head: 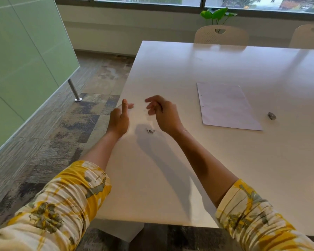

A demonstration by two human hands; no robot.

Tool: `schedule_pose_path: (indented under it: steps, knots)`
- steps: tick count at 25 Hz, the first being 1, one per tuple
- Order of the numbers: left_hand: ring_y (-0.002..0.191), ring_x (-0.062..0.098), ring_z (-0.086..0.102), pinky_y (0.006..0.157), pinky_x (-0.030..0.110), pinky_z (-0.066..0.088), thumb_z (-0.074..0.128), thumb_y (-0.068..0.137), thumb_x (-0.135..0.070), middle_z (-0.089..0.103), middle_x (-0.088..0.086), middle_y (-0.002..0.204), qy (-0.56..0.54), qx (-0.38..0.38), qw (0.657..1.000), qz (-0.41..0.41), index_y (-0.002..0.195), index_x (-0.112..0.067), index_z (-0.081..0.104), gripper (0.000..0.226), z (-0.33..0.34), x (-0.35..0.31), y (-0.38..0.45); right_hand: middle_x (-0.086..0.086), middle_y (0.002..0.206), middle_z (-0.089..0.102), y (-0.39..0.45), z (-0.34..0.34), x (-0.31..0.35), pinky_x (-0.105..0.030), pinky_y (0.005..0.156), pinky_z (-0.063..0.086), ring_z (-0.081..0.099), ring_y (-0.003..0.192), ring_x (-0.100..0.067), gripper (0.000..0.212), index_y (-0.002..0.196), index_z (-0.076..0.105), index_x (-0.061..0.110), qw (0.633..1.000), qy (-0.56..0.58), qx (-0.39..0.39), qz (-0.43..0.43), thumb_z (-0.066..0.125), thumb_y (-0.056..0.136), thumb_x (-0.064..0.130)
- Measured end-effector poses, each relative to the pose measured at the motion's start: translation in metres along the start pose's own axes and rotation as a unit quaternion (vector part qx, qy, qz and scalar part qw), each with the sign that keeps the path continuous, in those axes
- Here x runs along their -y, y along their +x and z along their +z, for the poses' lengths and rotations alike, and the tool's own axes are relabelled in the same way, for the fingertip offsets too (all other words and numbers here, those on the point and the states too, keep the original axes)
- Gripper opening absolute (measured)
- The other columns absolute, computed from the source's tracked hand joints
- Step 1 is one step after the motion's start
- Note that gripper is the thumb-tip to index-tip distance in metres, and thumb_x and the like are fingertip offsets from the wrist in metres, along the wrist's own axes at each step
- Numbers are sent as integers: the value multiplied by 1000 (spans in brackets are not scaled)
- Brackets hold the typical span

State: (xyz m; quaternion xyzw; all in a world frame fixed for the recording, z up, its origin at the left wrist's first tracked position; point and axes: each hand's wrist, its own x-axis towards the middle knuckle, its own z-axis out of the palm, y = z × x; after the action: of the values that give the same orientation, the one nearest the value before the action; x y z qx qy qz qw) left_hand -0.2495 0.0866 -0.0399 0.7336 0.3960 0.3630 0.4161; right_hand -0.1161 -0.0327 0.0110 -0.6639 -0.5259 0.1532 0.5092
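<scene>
Head view of a person's two hands raised over the near left part of a white table [170, 187]. The left hand [119, 118] hangs just above the table's left edge, back toward the camera, with one finger [124, 106] straight up, the thumb pointing right and the other fingers folded; nothing shows in its grasp. The right hand [164, 115] hangs beside it, apart from it, its fingers loosely bent and pointing left toward the left hand; it too holds nothing that can be seen, though motion blur softens the fingertips. A small cluster of thin metal pieces [150, 130] lies on the table between the two wrists, below both hands and touched by neither; the pieces are too small to identify. The shadow of the arms falls across the table just nearer than the cluster. Both forearms are bare, with yellow-and-white patterned sleeves [62, 205] pushed up toward the elbows. A stack of white paper [227, 105] lies flat well to the right of the right hand, and a small round metal object [271, 116] rests just beside its right edge. Two pale chairs [221, 34] stand at the far side of the table, with a green plant [217, 15] behind them under the window. A green glass partition [25, 60] stands at left over patterned carpet [71, 133].
</scene>
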Motion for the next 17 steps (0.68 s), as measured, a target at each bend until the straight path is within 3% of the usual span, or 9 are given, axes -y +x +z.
schedule_pose_path:
  steps: [2,4,7,10,12,13,15,16,17]
  knots:
    - [115,8,55,93,16,35,17,106,-52,66,2,128,-2,5,1000,1,125,-12,68,67,0,0,0,-2,134,62,4,0,3,-33,109,37,53,127,-17,42,120,68,20,977,-159,141,-11,40,99,-4]
    - [116,9,55,89,7,34,19,107,-49,67,3,127,-4,8,1000,4,125,-10,67,65,0,-1,0,-4,145,53,4,2,4,-29,110,33,47,134,-20,40,135,57,17,965,-184,185,14,36,104,4]
    - [113,7,55,79,-6,30,19,108,-47,67,2,125,1,3,1000,6,124,-9,68,64,1,-1,0,-14,141,55,-3,4,4,-22,94,49,64,117,-21,49,149,37,10,981,-113,148,47,42,101,-2]
    - [113,5,54,78,-7,29,20,108,-47,66,2,127,3,13,1000,11,125,-9,67,64,1,-1,1,-8,149,47,-8,4,5,-33,109,40,48,135,-25,60,147,42,14,968,-189,167,8,53,93,-9]
    - [113,5,54,78,-7,28,20,108,-47,67,2,127,6,19,1000,13,125,-9,67,63,0,-1,1,-6,153,42,-12,6,3,-35,109,41,44,137,-23,55,143,47,18,968,-200,151,-2,64,92,5]
    - [113,5,53,77,-8,28,21,108,-46,67,2,126,6,21,1000,14,124,-9,68,63,1,-1,1,-6,149,48,-14,6,3,-28,99,51,55,128,-19,49,140,50,18,980,-165,114,14,65,93,12]
    - [113,6,53,76,-10,28,22,108,-46,67,1,125,5,25,1000,14,123,-8,68,62,1,-1,1,-5,125,66,-19,5,2,-18,78,57,69,98,-9,33,129,58,16,996,-64,22,51,60,97,13]
    - [113,6,54,76,-10,28,22,108,-45,67,2,124,4,27,1000,14,123,-8,68,61,1,0,1,-2,115,70,-21,2,1,-22,83,57,69,95,-7,28,124,62,16,997,-59,-4,50,59,97,8]
    - [112,6,54,75,-9,28,23,108,-45,67,2,124,5,31,999,12,122,-7,68,61,2,0,1,1,115,70,-23,0,-2,-29,96,53,65,105,-9,29,122,64,18,994,-98,-9,44,59,96,6]
